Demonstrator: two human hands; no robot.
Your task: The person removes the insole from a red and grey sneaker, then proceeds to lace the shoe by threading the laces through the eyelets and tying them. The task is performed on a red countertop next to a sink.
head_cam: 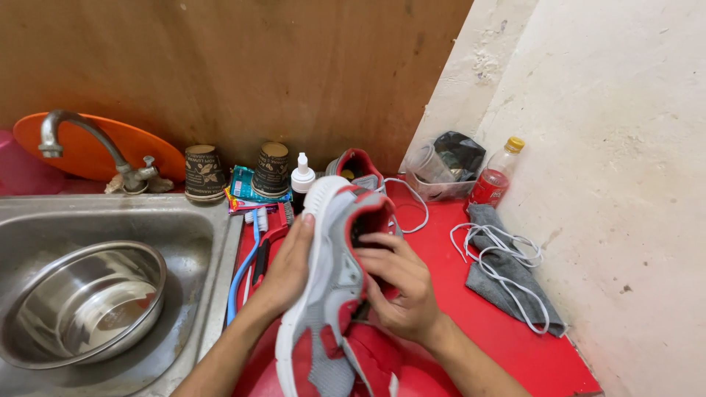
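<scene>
A grey and red sneaker (331, 294) with a white sole is held on its side above the red counter (529, 345). My left hand (288, 268) grips its sole side from the left. My right hand (401, 283) holds the upper at the opening, fingers curled into the tongue area. A second matching sneaker (358, 167) stands behind on the counter, partly hidden. White shoelaces (507, 257) lie loose on a grey cloth (507, 283) to the right.
A steel sink (198, 242) with a metal bowl (81, 301) and a tap (88, 143) lies left. Brushes (257, 250), two paper cups (204, 171), a white-capped bottle (301, 179), a red drink bottle (494, 176) and a plastic container (437, 176) line the back. A wall stands right.
</scene>
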